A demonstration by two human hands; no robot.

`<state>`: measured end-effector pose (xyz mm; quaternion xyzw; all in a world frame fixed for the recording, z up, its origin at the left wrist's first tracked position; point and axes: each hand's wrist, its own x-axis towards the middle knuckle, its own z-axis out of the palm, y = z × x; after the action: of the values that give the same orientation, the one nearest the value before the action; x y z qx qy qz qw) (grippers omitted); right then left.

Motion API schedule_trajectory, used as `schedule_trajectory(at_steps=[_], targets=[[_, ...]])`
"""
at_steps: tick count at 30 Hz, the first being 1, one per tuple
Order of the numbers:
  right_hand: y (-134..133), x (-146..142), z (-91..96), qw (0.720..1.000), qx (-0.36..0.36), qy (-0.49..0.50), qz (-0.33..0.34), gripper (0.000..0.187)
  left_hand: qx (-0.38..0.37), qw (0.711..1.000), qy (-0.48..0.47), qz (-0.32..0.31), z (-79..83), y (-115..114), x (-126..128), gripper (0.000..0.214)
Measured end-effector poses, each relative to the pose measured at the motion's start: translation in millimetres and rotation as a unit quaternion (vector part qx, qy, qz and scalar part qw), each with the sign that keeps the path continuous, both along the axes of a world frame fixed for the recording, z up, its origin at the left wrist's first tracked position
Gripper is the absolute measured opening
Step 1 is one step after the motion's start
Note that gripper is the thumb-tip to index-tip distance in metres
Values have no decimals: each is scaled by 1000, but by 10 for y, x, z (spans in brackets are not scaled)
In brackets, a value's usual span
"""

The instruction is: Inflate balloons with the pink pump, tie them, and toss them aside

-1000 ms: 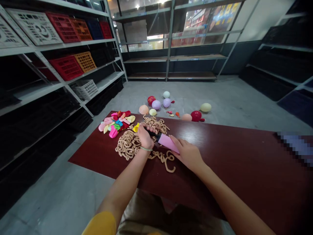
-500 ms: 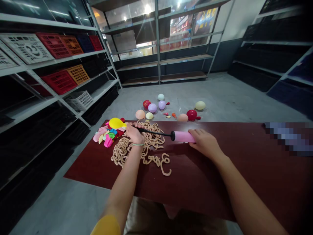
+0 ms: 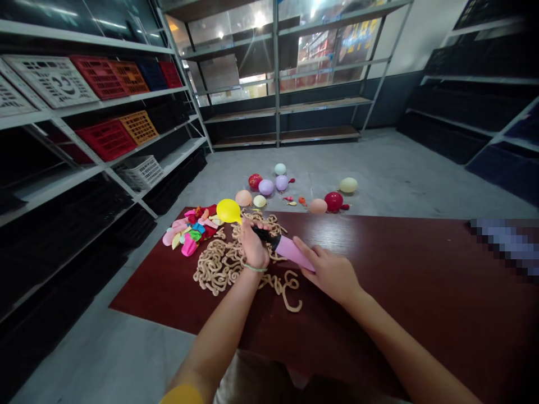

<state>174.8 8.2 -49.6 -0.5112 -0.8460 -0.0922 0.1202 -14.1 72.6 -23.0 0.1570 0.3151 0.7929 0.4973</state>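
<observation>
My left hand (image 3: 254, 245) is closed around the black nozzle end of a pink hand pump (image 3: 291, 252), pinching the neck of a yellow balloon (image 3: 228, 210) that is partly inflated. My right hand (image 3: 329, 273) grips the pump's pink handle, pushed in close to the left hand. Both hands are over a dark red table (image 3: 400, 292). Beneath them lies a tangle of beige curly strips (image 3: 217, 266). A pile of flat coloured balloons (image 3: 188, 230) lies just left of the yellow one.
Several inflated balloons (image 3: 266, 187) lie on the grey floor beyond the table, among them a red one (image 3: 333, 201). Metal shelves (image 3: 105, 106) with coloured crates line the left wall. A blurred patch (image 3: 505, 241) sits at the table's right end.
The pump handle was pulled out to the right, then pushed back in toward the left hand. The yellow balloon has grown larger.
</observation>
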Motion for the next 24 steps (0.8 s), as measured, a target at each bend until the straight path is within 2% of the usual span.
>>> schedule_trajectory(at_steps=[5, 9, 12, 15, 17, 19, 21, 24], targets=[[-89, -147, 40, 998, 21, -5, 67, 54, -40, 999, -14, 21, 33, 24, -133, 38], [2, -34, 88, 992, -6, 24, 121, 52, -10, 999, 9, 43, 121, 94, -402, 35], [102, 221, 165, 984, -98, 65, 135, 56, 1, 997, -2, 81, 134, 152, -623, 36], [154, 492, 277, 954, -226, 142, 136, 61, -10, 995, -20, 97, 77, 206, -757, 38], [150, 592, 340, 932, -281, 182, 138, 62, -13, 995, -27, 90, 22, 230, -758, 38], [118, 586, 366, 924, -299, 196, 134, 62, -19, 996, -28, 80, -30, 239, -684, 37], [58, 472, 346, 934, -278, 184, 129, 62, -32, 998, -26, 57, -69, 229, -549, 37], [-63, 173, 254, 957, -231, 142, 102, 63, -47, 999, -22, -17, -108, 186, -309, 37]])
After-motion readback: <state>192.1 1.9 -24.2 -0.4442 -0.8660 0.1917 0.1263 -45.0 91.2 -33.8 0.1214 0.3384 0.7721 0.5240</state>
